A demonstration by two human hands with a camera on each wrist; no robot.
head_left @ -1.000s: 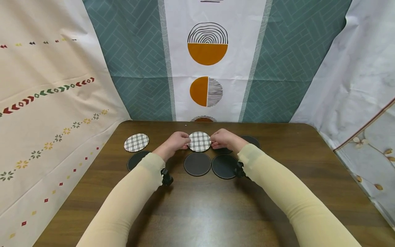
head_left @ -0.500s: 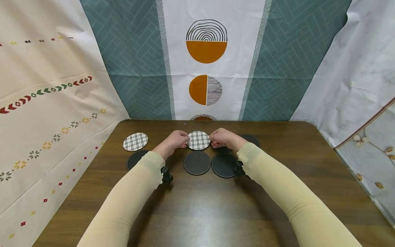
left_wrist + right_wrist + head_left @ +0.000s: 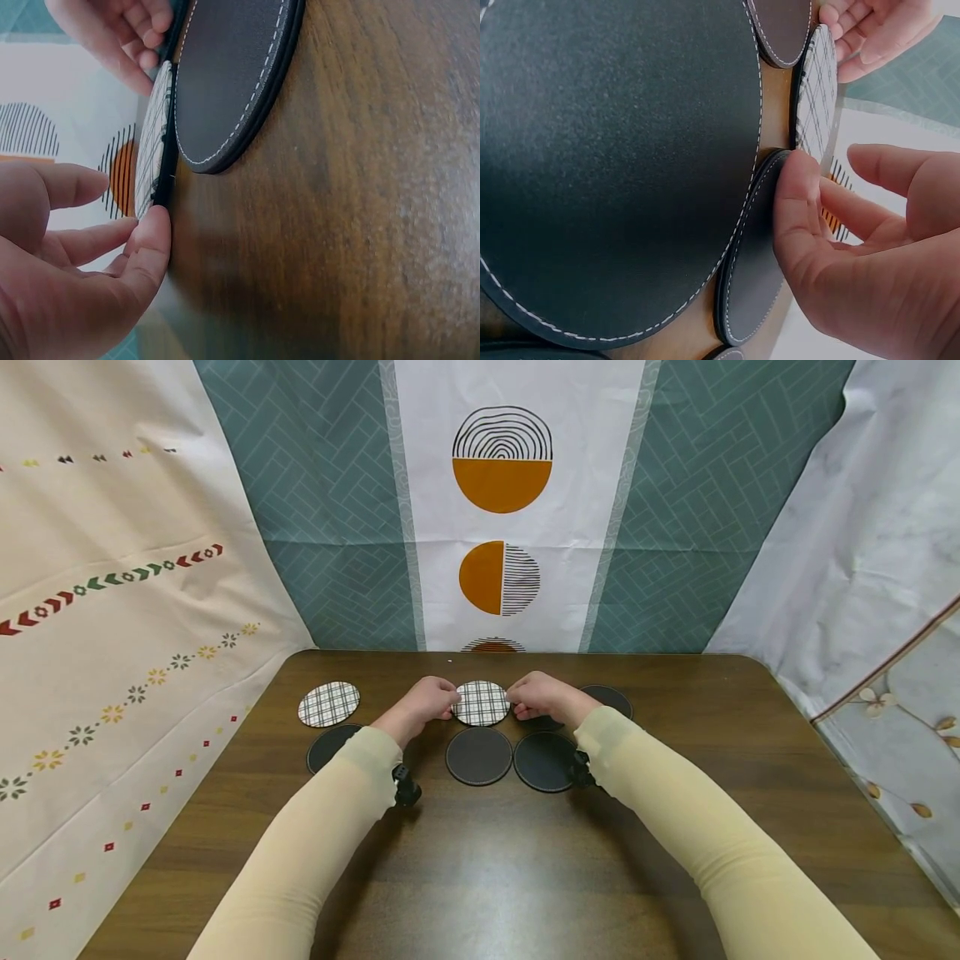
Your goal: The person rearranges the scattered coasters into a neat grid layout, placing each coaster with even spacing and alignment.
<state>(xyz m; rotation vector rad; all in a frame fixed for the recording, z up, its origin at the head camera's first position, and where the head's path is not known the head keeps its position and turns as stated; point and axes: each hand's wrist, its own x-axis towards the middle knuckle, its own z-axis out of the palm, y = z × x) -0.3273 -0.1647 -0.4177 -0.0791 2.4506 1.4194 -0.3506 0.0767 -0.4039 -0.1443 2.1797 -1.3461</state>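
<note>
In the head view, a round white coaster with a black plaid pattern point(image 3: 482, 703) lies near the table's far side, between the two hands. My left hand point(image 3: 426, 702) pinches its left edge, thumb and fingertip at the rim in the left wrist view. The right hand point(image 3: 546, 694) holds the opposite edge the same way, its thumb point(image 3: 799, 180) at the rim in the right wrist view. A dark stitched coaster point(image 3: 479, 757) sits just in front of the plaid one. Under the right hand, another dark coaster point(image 3: 757, 277) is partly covered.
A second plaid coaster point(image 3: 328, 704) lies far left, with a black coaster point(image 3: 330, 745) partly behind the left sleeve. One black coaster point(image 3: 545, 762) is by the right wrist, another point(image 3: 611, 698) behind it. The brown wooden table point(image 3: 480, 860) meets patterned cloth point(image 3: 675, 527) at the back.
The plaid coaster's far edge has dropped slightly since half a second ago. Both hands stay at its sides with hardly any movement, and the head view has shifted a little.
</note>
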